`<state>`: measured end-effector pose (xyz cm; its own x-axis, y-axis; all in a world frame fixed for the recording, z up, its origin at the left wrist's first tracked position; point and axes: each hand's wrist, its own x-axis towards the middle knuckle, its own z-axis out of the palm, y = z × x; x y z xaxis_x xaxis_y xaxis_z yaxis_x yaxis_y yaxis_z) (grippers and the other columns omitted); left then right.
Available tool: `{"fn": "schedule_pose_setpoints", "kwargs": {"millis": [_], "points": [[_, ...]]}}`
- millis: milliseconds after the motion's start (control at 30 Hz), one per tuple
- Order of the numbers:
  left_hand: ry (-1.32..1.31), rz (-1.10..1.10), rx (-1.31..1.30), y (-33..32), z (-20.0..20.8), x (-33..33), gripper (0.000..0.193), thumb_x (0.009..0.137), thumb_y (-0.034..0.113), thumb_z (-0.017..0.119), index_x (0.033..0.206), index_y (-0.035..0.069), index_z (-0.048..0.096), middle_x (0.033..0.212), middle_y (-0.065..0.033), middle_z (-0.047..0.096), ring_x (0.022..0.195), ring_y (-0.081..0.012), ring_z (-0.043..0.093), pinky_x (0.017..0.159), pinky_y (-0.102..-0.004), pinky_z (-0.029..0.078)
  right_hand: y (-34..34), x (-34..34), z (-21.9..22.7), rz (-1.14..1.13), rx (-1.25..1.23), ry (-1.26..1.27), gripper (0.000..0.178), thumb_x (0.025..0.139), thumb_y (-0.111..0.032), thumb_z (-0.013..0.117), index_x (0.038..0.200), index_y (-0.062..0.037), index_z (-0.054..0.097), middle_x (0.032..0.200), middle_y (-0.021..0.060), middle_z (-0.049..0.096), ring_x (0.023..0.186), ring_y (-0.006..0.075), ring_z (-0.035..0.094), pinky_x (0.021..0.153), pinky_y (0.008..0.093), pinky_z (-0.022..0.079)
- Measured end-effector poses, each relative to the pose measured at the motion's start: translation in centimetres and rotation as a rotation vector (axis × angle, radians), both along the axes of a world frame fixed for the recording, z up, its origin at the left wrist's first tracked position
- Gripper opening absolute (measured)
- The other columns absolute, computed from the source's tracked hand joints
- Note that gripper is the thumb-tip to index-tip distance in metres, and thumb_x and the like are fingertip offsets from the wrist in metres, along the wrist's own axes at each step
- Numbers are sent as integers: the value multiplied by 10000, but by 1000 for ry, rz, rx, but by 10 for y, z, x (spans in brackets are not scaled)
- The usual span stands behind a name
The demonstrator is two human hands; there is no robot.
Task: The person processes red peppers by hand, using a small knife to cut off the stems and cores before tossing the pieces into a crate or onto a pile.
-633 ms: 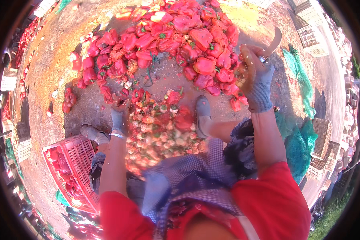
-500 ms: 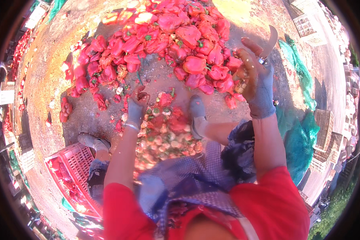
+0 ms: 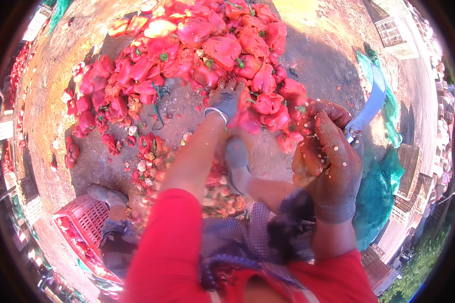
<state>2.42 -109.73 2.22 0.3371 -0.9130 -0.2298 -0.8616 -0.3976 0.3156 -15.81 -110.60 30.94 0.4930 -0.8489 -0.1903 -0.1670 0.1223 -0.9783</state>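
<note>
My left hand [image 3: 223, 99], in a grey-coated glove, reaches forward to the near edge of a heap of red bell peppers [image 3: 222, 50]. Its fingers are stretched out and apart against the peppers, and the fingertips are partly lost among them. On the right, my right hand [image 3: 333, 166] is raised close to me, its fingers curled round a knife [image 3: 371, 103] with a curved blade. The blade points up and away to the right. The knife's handle is hidden in the fist. Wet pulp and pale seeds cling to this glove.
Pepper cores and scraps [image 3: 220, 194] lie on the ground between my legs. A red plastic crate [image 3: 88, 222] holding peppers stands at the left. Green netting [image 3: 371, 197] lies at the right, with crates [image 3: 409, 169] beyond it. My shoe [image 3: 236, 156] is near the heap.
My left hand has moved forward and right, from above the scraps to the heap. My right hand has come nearer and lower with the knife, its fingers now curled in more.
</note>
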Motion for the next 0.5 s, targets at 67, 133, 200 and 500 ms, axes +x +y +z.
{"fn": "schedule_pose_setpoints", "kwargs": {"millis": [67,133,200,500], "points": [[-5,-23,29,-3,-2,3,559,819,193,604,1353,167,441,1372,-105,449,1280,-365,423,984,-515,439,1,3,-5,13,-86,29,284,948,-165,534,1158,24,548,874,56,588,552,67,480,456,206,363],[-4,-33,70,0,-11,7,769,711,254,745,1385,140,393,1365,-143,450,1254,-383,452,962,-487,470,2,7,-1,49,-100,103,278,944,-161,534,1149,26,555,893,64,577,544,69,471,458,209,372],[91,97,14,9,-6,1,625,748,276,706,1301,120,458,1279,-162,497,1186,-363,502,908,-484,487,2,6,-3,62,-81,72,274,939,-155,543,1137,33,569,934,74,573,559,77,484,482,212,395],[1276,731,-615,167,-26,27,713,784,164,760,1381,70,383,1191,-92,572,1056,-184,597,857,-337,532,32,30,-1,110,156,-118,206,896,-81,631,1066,36,620,895,80,623,623,78,561,499,203,419]]}}
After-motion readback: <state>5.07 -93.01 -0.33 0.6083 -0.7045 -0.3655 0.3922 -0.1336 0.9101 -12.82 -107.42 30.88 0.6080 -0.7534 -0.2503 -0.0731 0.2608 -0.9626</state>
